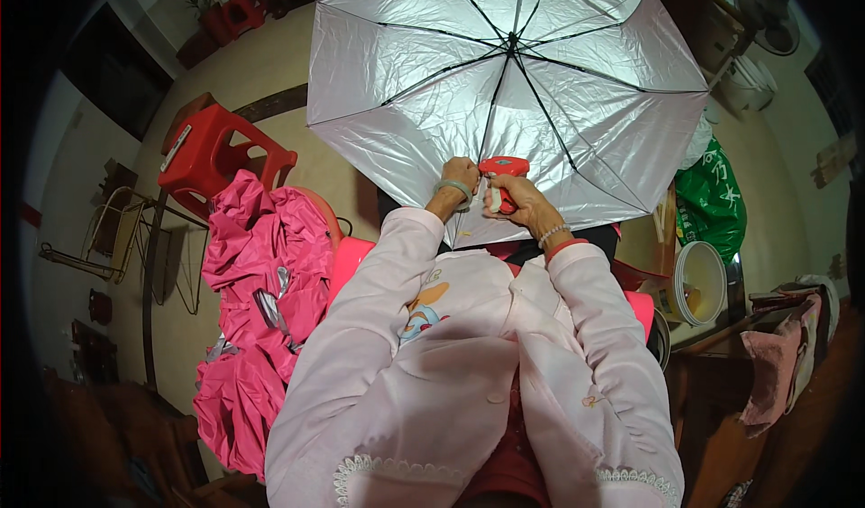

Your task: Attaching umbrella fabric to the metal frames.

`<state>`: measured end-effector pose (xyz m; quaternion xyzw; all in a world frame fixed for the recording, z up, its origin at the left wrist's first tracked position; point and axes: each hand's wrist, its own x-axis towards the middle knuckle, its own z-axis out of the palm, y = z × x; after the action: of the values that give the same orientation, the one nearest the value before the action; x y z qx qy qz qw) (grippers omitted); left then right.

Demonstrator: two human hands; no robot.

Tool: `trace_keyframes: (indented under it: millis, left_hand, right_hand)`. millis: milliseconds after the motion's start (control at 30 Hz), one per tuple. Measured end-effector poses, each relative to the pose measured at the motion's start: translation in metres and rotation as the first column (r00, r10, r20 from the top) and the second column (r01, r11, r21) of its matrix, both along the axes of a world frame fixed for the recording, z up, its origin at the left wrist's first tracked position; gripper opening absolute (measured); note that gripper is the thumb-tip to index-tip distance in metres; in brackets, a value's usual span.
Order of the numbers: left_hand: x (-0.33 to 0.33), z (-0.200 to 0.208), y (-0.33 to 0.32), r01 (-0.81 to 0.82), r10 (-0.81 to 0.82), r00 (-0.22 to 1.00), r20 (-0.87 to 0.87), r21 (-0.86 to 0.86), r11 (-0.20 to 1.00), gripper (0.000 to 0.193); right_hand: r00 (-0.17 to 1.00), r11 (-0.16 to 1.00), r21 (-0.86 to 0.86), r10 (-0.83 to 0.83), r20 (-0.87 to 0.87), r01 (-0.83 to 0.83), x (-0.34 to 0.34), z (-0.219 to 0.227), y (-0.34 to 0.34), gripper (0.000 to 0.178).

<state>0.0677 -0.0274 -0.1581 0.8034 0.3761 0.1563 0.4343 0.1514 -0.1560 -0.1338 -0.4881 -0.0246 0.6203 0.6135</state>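
Observation:
An open umbrella [423,89] with a silvery underside and thin dark ribs spreads out in front of me, its inside turned toward me. At its near edge, my left hand [459,176] is closed on the silvery cloth, beside a rib. My right hand [524,204] grips a red pistol-shaped hand tool [505,165] with a white part at its handle. The tool's head is right beside my left fingers, over the cloth. What lies between the left fingertips is too small to make out.
Heaped at my left is a pile of bright pink cloth [243,274] with silvery patches. Behind it stands a red plastic stool [212,152], with a metal rack [117,238] farther left. To the right are a green bag [712,197], white buckets [699,283] and a fan [764,14].

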Motion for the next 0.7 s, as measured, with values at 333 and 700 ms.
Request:
trace_keyframes:
  millis: [333,700]
  left_hand:
    - [0.005,-0.018,0.008,0.016,-0.013,1.000,-0.013,0.190,0.982,0.021]
    - [0.016,-0.011,0.010,0.006,0.026,0.978,-0.207,0.152,0.988,0.021]
  right_hand:
    - [0.995,0.990,0.102,0.100,0.014,-0.101,0.006,-0.011,0.003,0.011]
    - [0.993,0.987,0.111,-0.117,0.001,0.116,0.006,0.016,-0.007,0.027]
